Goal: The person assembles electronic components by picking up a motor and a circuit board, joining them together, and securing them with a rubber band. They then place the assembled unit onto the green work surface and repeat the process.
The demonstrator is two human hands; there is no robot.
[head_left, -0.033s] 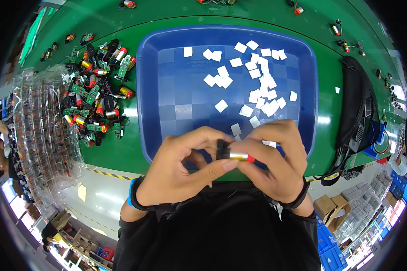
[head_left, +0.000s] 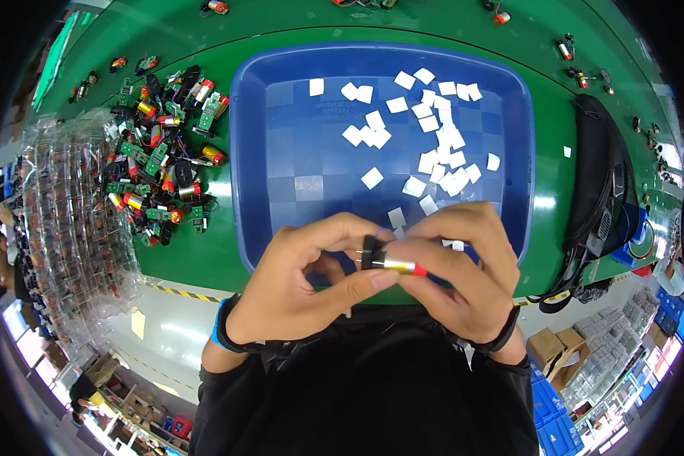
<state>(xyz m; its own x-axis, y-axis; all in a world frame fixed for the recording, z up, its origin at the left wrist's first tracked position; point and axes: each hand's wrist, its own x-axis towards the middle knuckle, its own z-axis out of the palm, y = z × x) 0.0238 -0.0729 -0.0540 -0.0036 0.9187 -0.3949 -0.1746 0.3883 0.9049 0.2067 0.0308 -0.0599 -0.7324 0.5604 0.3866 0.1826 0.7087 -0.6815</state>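
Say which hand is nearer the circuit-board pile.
Left. The left hand is right of the circuit-board pile, closer to the body; the right hand is farther right, fingers at the red-tipped cylinder.

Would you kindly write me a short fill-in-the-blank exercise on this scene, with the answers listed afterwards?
1. The small cylinder is held between the left hand and the ____ hand.
2. The end of that cylinder pointing right is coloured ____.
3. The pile of components lies to the ____ of the tray.
4. Most of the loose squares lie in the tray, and their colour is ____.

Missing words: right; red; left; white.
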